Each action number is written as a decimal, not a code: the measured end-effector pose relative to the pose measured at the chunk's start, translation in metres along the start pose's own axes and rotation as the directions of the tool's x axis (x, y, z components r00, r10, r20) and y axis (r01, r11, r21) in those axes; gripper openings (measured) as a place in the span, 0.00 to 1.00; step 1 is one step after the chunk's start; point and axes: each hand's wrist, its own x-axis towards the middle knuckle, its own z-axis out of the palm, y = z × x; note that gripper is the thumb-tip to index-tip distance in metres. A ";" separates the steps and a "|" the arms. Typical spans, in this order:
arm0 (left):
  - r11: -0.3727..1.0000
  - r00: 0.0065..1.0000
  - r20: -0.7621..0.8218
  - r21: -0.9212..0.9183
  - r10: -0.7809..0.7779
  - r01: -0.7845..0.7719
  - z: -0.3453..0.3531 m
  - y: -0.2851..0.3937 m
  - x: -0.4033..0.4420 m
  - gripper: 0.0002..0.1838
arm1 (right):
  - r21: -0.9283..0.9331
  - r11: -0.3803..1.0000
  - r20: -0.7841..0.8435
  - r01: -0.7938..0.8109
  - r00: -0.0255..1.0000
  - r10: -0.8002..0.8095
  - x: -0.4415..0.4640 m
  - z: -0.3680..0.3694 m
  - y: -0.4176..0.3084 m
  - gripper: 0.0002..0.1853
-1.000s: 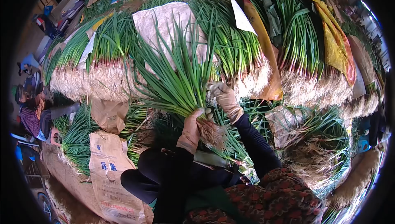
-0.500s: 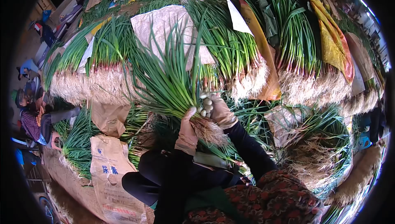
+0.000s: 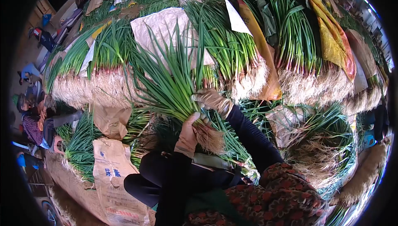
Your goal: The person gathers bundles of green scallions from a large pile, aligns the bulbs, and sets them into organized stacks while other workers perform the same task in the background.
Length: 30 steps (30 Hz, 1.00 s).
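A bunch of green onions [image 3: 172, 85] fans out up and to the left, its pale roots [image 3: 209, 138] pointing down to the right. My left hand [image 3: 188, 136], in a light glove, is wrapped round the bunch just above the roots. Above it and to the right, my gloved right hand [image 3: 212, 101] has its fingers bent against the right side of the stalks. Whether those fingers grip a stalk is too small to tell. Behind the leaves lies a whitish sack sheet [image 3: 159, 20].
Rooted bundles [image 3: 112, 85] line the far side, with a yellow sack [image 3: 331, 45] at the right. Loose onions [image 3: 323, 151] lie at the right. A printed paper sack [image 3: 118, 184] is at the lower left. Another person [image 3: 33, 120] sits at the far left.
My right hand came down to the root end, then moved up and left against the stalks. My left hand keeps its hold, and the bunch has shifted slightly.
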 end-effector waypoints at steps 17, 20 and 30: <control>0.996 0.996 0.012 -0.040 0.083 -0.082 0.031 0.013 -0.017 0.15 | 0.224 0.943 0.191 0.245 0.938 -0.289 -0.007 0.003 0.066 0.17; 0.996 1.000 -0.006 -0.081 0.027 -0.027 0.042 0.020 -0.025 0.14 | 0.222 0.945 0.163 0.242 0.946 -0.280 -0.014 0.008 0.091 0.17; 0.964 0.995 -0.028 -0.243 0.100 -0.104 0.062 0.031 -0.030 0.16 | -0.820 0.501 -0.331 -0.277 0.943 -0.021 -0.068 -0.085 0.039 0.27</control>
